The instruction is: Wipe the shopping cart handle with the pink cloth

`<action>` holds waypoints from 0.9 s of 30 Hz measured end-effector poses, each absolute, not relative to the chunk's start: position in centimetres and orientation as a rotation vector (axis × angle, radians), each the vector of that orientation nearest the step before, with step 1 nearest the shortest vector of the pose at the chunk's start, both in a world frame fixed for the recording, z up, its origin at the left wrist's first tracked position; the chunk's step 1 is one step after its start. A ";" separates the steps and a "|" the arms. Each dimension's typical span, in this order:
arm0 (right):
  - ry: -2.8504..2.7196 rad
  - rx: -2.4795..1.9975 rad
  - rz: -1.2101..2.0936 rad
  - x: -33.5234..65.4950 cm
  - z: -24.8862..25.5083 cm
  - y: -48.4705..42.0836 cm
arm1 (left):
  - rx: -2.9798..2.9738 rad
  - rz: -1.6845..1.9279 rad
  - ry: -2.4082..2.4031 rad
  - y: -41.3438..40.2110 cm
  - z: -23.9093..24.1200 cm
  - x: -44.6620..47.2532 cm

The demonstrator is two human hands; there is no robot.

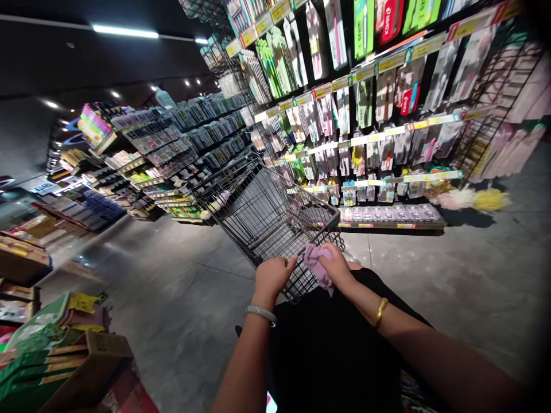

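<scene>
In front of me stands a metal shopping cart (253,221), its wire basket tilted in the view. My left hand (273,277) is closed around the cart's handle, thumb along the bar; a pale bangle circles that wrist. A crumpled pink cloth (317,263) is bunched in my right hand (338,268), with the fingers closed on it. This hand is at the right part of the handle, and the cloth hides whether it also grips the bar. A gold bracelet is on my right wrist.
Ahead on the right, a shelf rack (336,149) holds hanging packaged toothbrush-like goods. Pink gloves (508,152) and bath puffs (491,199) hang at its end. More stocked shelves (172,137) run along the left. A cardboard box (107,350) of green packets stands at lower left. Grey floor (181,298) lies between.
</scene>
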State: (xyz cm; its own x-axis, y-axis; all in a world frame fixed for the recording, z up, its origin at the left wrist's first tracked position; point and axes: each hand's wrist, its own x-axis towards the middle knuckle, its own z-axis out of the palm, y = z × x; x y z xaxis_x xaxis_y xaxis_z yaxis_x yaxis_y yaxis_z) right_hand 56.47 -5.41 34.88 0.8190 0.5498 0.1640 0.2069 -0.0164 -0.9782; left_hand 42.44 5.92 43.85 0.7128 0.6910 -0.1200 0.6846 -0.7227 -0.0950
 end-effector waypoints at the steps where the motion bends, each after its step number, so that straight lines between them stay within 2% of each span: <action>1: -0.650 -1.584 0.230 56.7 35.6 -5.7 | -2.869 0.232 -1.152 5.9 43.8 42.4; 4: -0.920 -1.537 -0.126 57.1 39.7 -5.8 | -2.875 0.238 -1.145 6.0 43.9 42.5; 6: -1.162 -1.583 -0.250 57.1 42.3 -5.1 | -2.883 0.253 -1.147 6.0 44.0 42.5; 8: -1.433 -1.692 -0.221 56.9 43.4 -3.9 | -2.885 0.257 -1.155 6.0 44.1 42.4; 12: -1.768 -1.890 -0.029 57.0 42.2 -1.8 | -2.876 0.253 -1.187 6.2 44.3 41.6; 20: -1.835 -1.900 -0.139 59.6 41.6 -1.8 | -2.887 0.228 -1.174 7.8 44.0 38.8; 27: -1.858 -1.923 -0.119 56.1 41.7 0.0 | -2.855 0.275 -1.159 9.6 44.2 36.3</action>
State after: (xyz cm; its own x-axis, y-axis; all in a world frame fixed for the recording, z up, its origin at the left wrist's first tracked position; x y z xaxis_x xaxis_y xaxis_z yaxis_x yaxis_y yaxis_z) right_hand 56.10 -0.03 41.74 0.0836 0.9246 0.3716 0.9646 0.0186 -0.2632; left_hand 36.30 9.59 44.20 0.7036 0.6954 -0.1461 0.6870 -0.7182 -0.1105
